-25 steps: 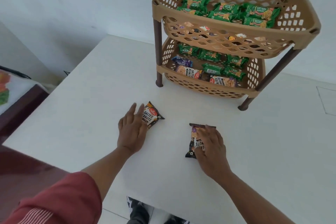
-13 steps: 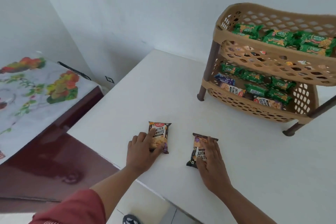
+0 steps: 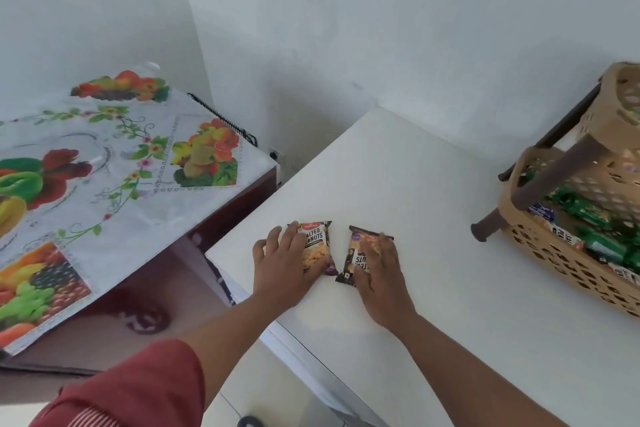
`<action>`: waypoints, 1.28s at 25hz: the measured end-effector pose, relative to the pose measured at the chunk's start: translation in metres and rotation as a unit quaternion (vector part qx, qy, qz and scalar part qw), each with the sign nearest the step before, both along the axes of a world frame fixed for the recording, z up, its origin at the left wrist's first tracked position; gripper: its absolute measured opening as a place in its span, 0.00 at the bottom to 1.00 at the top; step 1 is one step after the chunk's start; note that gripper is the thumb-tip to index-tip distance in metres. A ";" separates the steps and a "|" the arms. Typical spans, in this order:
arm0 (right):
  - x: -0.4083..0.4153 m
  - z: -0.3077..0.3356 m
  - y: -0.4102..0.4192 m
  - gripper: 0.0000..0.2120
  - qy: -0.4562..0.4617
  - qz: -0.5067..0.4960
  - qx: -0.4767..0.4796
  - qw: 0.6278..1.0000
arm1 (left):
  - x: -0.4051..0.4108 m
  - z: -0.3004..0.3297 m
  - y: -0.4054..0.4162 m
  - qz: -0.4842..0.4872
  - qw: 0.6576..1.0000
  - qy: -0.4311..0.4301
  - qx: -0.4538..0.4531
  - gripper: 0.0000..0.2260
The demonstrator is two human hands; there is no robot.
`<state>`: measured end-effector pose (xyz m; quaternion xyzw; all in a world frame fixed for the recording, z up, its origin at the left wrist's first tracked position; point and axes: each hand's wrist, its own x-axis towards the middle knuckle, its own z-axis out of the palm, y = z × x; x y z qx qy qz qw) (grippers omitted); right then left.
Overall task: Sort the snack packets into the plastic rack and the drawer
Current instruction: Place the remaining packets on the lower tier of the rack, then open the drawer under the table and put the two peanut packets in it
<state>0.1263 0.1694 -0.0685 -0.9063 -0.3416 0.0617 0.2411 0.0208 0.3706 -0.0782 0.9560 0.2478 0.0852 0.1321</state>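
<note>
Two salted peanuts packets lie side by side on the white table [image 3: 398,166] near its left edge. My left hand [image 3: 282,267] lies over the left packet [image 3: 317,246], fingers spread and thumb at its lower edge. My right hand [image 3: 379,274] presses flat on the right packet [image 3: 358,248], a dark one with its print upside down. At the right edge of the view stands the tan plastic rack [image 3: 554,253] on brown legs. Its lower tier holds several green packets and peanut packets. No drawer is in view.
A dark wooden cabinet covered with a fruit-print cloth [image 3: 121,166] stands to the left, lower than the table. A narrow gap separates it from the table's edge. White walls meet in a corner behind. My red sleeve [image 3: 138,388] shows at the bottom.
My view has swung left, so the rack now sits at the right edge. Both hands have slid their packets closer together and toward the table's left edge.
</note>
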 end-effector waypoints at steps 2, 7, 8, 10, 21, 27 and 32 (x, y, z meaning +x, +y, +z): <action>0.010 0.000 0.017 0.25 -0.027 -0.002 -0.022 0.999 | -0.003 -0.008 0.008 0.009 1.000 -0.010 -0.028 0.33; 0.043 -0.007 0.041 0.26 -0.065 0.027 -0.024 0.997 | -0.002 -0.013 0.011 0.010 0.997 -0.027 -0.067 0.30; 0.045 -0.010 0.041 0.27 -0.064 0.022 -0.014 0.998 | 0.000 -0.012 0.011 0.014 0.997 -0.029 -0.069 0.30; 0.047 -0.016 0.042 0.27 -0.066 0.021 -0.003 0.998 | 0.001 -0.012 0.011 0.023 0.997 -0.027 -0.065 0.31; 0.047 -0.014 0.039 0.35 -0.053 0.034 0.035 0.997 | -0.004 -0.003 0.003 0.065 0.991 -0.066 -0.098 0.31; 0.022 -0.015 -0.005 0.30 -0.069 0.118 0.096 0.986 | -0.056 -0.009 -0.077 0.153 0.985 -0.014 -0.078 0.29; -0.010 -0.016 -0.040 0.25 -0.152 0.219 -0.016 0.964 | -0.081 -0.017 -0.152 0.189 0.975 0.003 -0.117 0.27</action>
